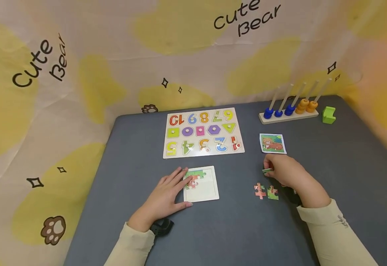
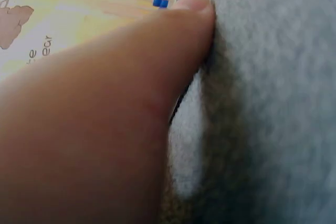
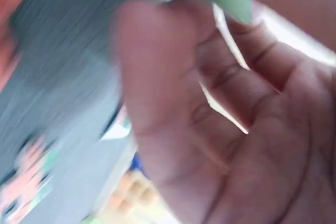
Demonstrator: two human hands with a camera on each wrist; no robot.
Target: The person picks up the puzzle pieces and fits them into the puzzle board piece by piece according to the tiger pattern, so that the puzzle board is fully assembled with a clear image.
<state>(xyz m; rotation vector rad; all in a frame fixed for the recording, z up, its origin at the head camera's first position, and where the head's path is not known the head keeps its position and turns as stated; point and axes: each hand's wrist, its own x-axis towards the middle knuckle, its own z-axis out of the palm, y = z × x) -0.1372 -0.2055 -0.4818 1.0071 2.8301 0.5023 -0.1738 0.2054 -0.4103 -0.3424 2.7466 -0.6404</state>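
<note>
A square white puzzle tray [image 1: 206, 190] lies on the table with several joined green and orange pieces at its far left corner. Flat over its left edge rests my left hand [image 1: 167, 193], fingers spread on the tray and its pieces, thumb along the near edge. My right hand [image 1: 286, 170] pinches a green puzzle piece [image 1: 267, 170] between thumb and fingertips, just above the table; in the right wrist view the piece [image 3: 236, 1] is blurred. Two loose pieces, one mostly orange [image 1: 260, 191] and one green and orange [image 1: 273, 193], lie nearer me. Something partly shows under the right hand.
A small picture card [image 1: 273, 143] of an orange animal lies beyond the right hand. Behind the tray is a number and shape board [image 1: 204, 133]. Farther right stand a peg counter [image 1: 288, 116] with blue and orange beads and a green block [image 1: 328, 115]. A printed cloth hangs behind the table.
</note>
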